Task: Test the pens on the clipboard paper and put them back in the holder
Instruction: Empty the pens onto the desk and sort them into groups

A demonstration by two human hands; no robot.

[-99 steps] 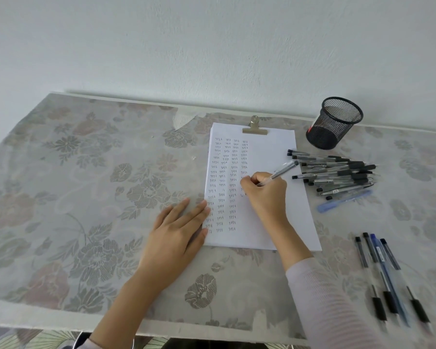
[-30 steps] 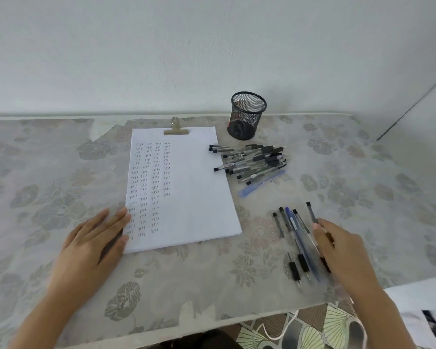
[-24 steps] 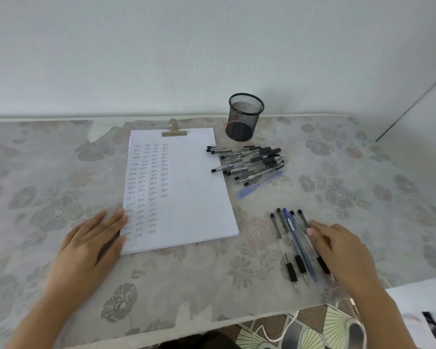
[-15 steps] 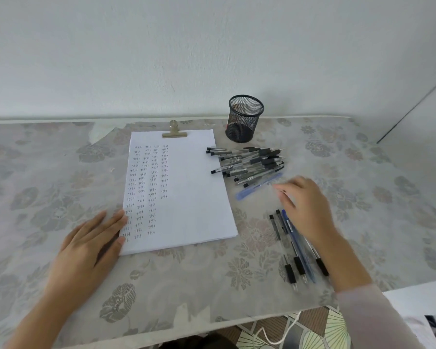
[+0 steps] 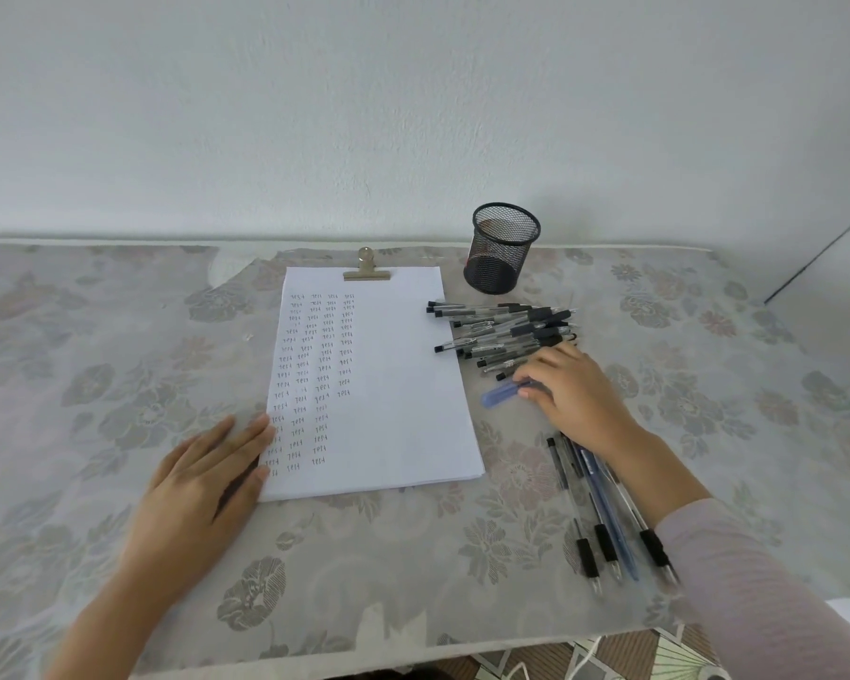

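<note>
The clipboard paper [image 5: 393, 385], white with columns of small test marks, lies in the middle under a brass clip [image 5: 366, 271]. My left hand [image 5: 202, 483] rests flat on its lower left corner. A black mesh holder [image 5: 503, 250] stands upright behind the sheet's right corner with no pens showing above its rim. A pile of several pens [image 5: 506, 336] lies right of the paper. My right hand [image 5: 570, 390] is at the pile's near edge, fingertips touching a blue pen [image 5: 499, 396] that lies on the table. Several more pens [image 5: 604, 512] lie in a row nearer me, partly under my right forearm.
The table [image 5: 119, 360] has a floral cloth and meets a white wall at the back. Its front edge [image 5: 413, 647] runs close below my arms. A patterned floor shows beyond the bottom right corner.
My right hand left the near row of pens, where it had laid down the pen it wrote with, and moved forward to the blue pen by the pile. The left hand stayed put.
</note>
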